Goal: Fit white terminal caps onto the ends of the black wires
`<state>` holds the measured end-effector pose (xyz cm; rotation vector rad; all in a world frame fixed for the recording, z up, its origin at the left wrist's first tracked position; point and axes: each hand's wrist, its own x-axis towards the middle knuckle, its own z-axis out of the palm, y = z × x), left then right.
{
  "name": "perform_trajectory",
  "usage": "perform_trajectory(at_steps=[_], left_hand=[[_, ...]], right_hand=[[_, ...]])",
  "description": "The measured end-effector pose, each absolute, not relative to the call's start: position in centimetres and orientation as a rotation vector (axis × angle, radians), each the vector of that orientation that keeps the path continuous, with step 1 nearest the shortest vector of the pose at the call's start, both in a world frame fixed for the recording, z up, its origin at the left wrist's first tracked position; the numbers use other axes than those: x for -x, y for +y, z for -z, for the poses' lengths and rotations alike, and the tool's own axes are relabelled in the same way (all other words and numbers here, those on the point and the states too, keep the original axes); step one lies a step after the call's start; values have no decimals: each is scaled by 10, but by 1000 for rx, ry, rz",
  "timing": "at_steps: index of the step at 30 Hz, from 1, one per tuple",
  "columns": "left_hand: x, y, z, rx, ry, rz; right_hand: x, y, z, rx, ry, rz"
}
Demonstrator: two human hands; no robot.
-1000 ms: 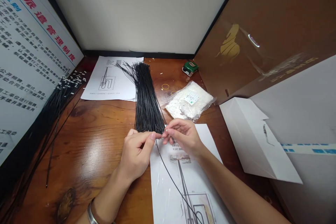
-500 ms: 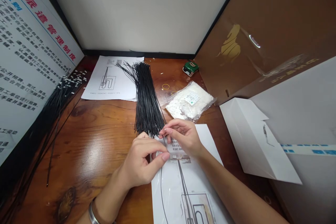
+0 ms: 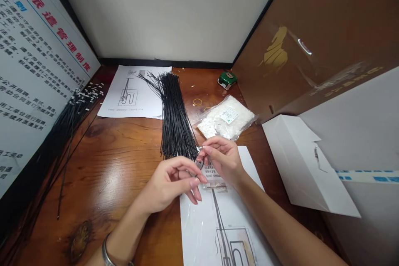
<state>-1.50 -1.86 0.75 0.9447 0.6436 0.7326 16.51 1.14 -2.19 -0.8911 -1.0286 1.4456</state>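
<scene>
A thin black wire (image 3: 202, 161) runs between my two hands over a printed sheet. My right hand (image 3: 225, 160) pinches its upper end between thumb and fingertips; a tiny pale piece shows there, too small to make out. The fingers of my left hand (image 3: 173, 183) are loosely curled around the wire lower down, thumb forward, partly hiding it. Just beyond my hands lies a thick bundle of black wires (image 3: 176, 120), its near ends close to my left fingers. Under both hands is the printed drawing sheet (image 3: 199, 224) with a wire diagram.
A clear bag of small white pieces (image 3: 238, 122) sits right of the bundle. Behind it are a green tape measure (image 3: 227, 80) and a yellow rubber band (image 3: 197, 102). Another drawing sheet (image 3: 112, 106) lies back left. White-tipped black wires (image 3: 70, 120) line the left; a brown carton (image 3: 318, 29) stands right.
My left hand has loosened its pinch and its fingers have spread somewhat. My right hand has shifted slightly right and up. The wire length hanging over the sheet no longer shows there.
</scene>
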Motion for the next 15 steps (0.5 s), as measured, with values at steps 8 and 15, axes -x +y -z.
perform_trajectory(at_steps=[8, 15], left_hand=[[25, -13, -5, -741, 506, -594], [21, -15, -4, -728, 560, -445]], right_hand=[[-167, 12, 16, 831, -896, -1494], [-169, 13, 18, 848, -932, -1551]])
